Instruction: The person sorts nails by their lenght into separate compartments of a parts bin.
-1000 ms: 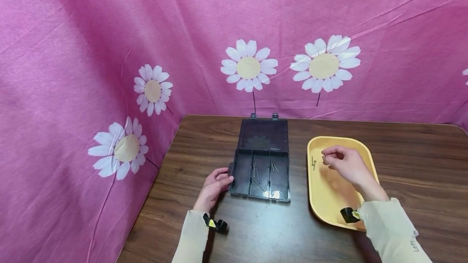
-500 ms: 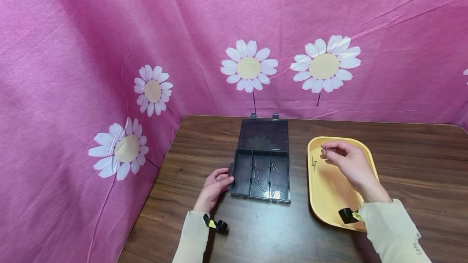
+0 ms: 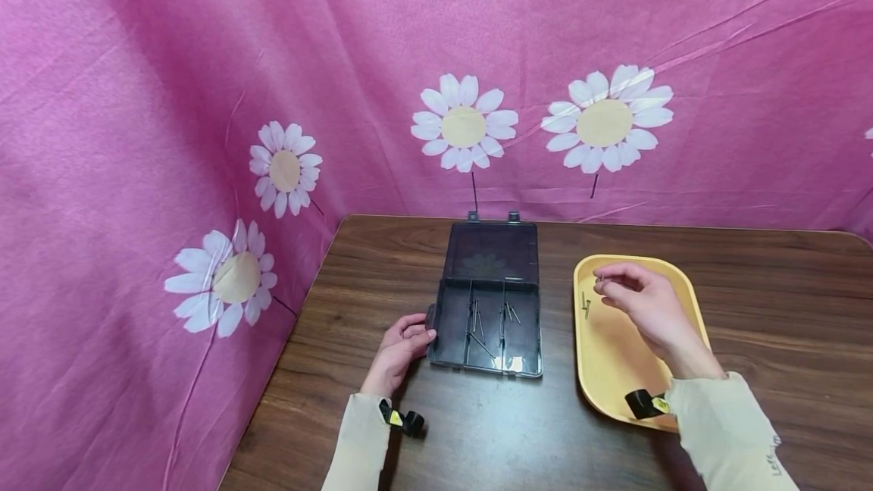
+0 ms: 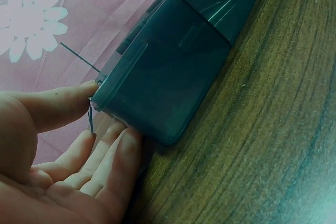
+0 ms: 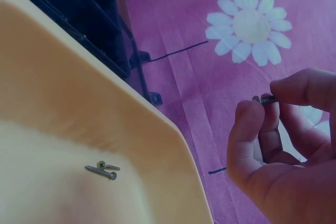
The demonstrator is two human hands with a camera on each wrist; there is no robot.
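A dark see-through compartment box (image 3: 453, 324) lies on the table with its lid (image 3: 491, 248) folded back. Several long screws (image 3: 480, 320) lie in its middle compartment, and shorter ones (image 3: 511, 313) in the right one. My left hand (image 3: 398, 351) holds the box's left side, thumb at the top edge and fingers lower on the wall, as the left wrist view shows. Above the yellow tray (image 3: 617, 392), my right hand (image 3: 648, 309) pinches a small screw (image 5: 265, 99) between thumb and fingertips. Two screws (image 5: 102, 170) lie in the tray, one crossing the other.
The wooden table (image 3: 784, 324) runs back to a pink curtain (image 3: 382, 59) printed with white daisies. Box and tray stand side by side with a strip of table (image 3: 558, 324) between them. Each wrist wears a small black camera (image 3: 411, 423).
My right hand has shifted slightly left over the tray, the screw still pinched in its fingertips. The left hand and the box have stayed in place.
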